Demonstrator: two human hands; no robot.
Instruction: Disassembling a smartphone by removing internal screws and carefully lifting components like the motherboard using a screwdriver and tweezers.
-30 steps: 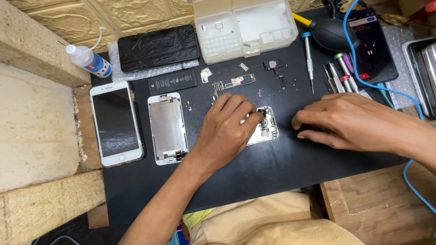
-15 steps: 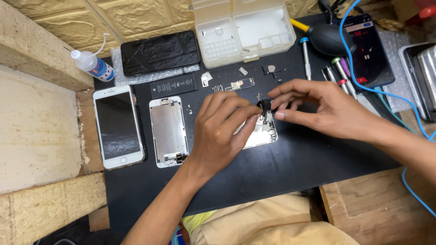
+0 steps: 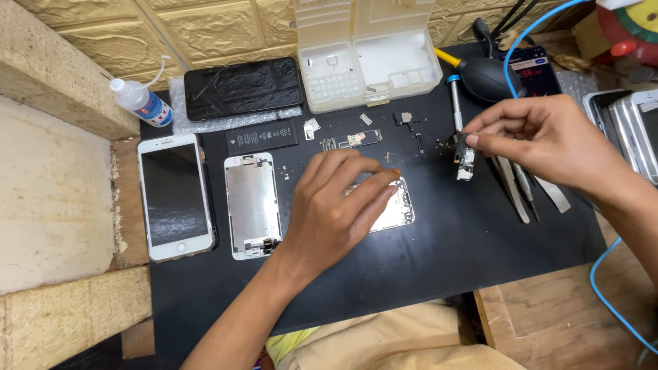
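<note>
- Left hand (image 3: 336, 212) sits flat-ish on an opened phone shell (image 3: 396, 209) in the middle of the black mat (image 3: 425, 274), fingers curled and pressing down on it, so most of the shell is hidden under the palm.
- Right hand (image 3: 548, 140) is lifted off to the right, thumb and fingertips pinching a small part (image 3: 465, 161) with a dark top and a pale dangling strip. It hangs just above the mat, near the tweezers (image 3: 517, 192).
- Screwdriver (image 3: 455, 103) lies right behind the part, blue collar pointing up toward the plastic parts box (image 3: 370, 58).
- Left of the shell: a metal screen backplate (image 3: 252, 205) lying face up, then a white phone (image 3: 175, 195) at the mat's edge on the tabletop.
- Further back there's a black battery (image 3: 262, 137), a cracked black phone (image 3: 243, 85) on bubble wrap, and a small squeeze bottle (image 3: 140, 103).
- Tiny screws and brackets (image 3: 360, 137) are scattered between the box and the shell.
- Black air blower (image 3: 490, 79) and another phone with its screen lit (image 3: 531, 72) sit top right, with a blue cable (image 3: 617, 301) looping down the right side.
</note>
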